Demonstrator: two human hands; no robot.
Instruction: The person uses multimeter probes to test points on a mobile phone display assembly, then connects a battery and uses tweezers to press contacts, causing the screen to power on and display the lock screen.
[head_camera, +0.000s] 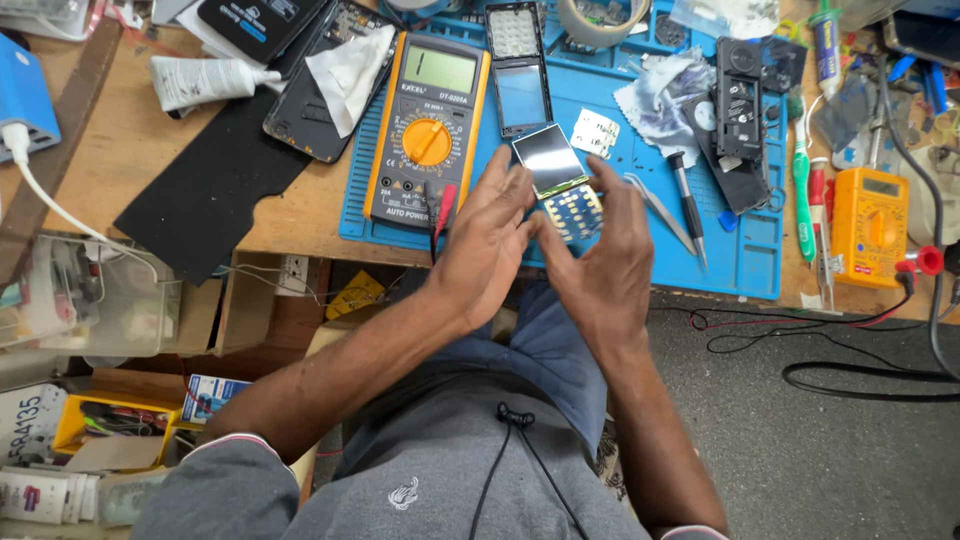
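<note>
Both my hands hold a small opened phone board (560, 180) with a shiny screen on top and a keypad of pale contacts below. My left hand (487, 240) steadies its left side, fingers stretched toward the screen. My right hand (600, 255) grips its right and lower edge over the front of the blue work mat (590, 110). An orange-and-grey multimeter (425, 130) lies just left of my hands, with red and black probe plugs (440, 215) at its lower end. A dark phone frame (520, 70) lies on the mat beyond the board.
Tweezers (655, 210) and a small screwdriver (688, 205) lie right of my hands. A second orange multimeter (868, 225), a green toothbrush (802, 180), black phone parts (738, 110), a white tube (205, 80), a black sheet (215, 190) and loose cables (860, 375) surround the bench.
</note>
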